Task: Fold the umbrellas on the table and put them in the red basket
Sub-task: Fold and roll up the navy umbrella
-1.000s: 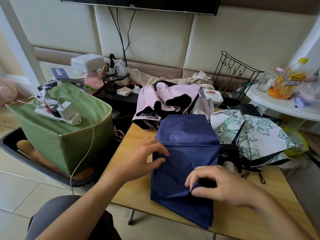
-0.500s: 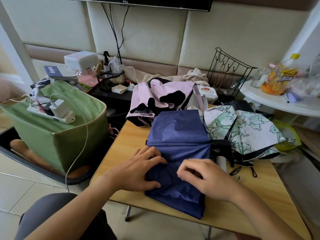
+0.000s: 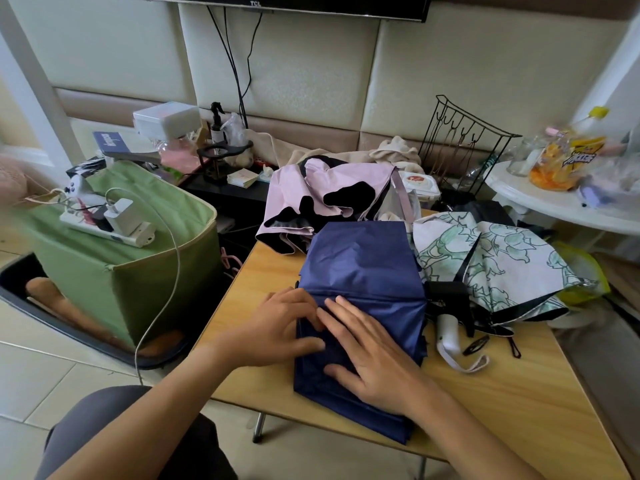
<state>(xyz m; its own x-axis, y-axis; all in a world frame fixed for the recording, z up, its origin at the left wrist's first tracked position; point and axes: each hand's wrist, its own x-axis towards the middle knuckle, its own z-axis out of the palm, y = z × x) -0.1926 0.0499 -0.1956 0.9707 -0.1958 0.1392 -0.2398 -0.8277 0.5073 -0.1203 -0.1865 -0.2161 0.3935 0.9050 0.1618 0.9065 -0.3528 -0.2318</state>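
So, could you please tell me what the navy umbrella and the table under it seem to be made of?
The navy umbrella looks like thin synthetic fabric, perhaps nylon or polyester: it creases sharply and has a faint sheen. The table appears to be wood or wood-look laminate, judging by its pale yellow grain lines and smooth, matte top; which one I cannot tell.

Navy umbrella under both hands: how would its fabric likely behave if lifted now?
Likely floppy: the navy umbrella lies in creased, loose folds. It would probably spring open, since only the left hand and right hand press it flat. The fabric's slight sheen suggests slipperiness.
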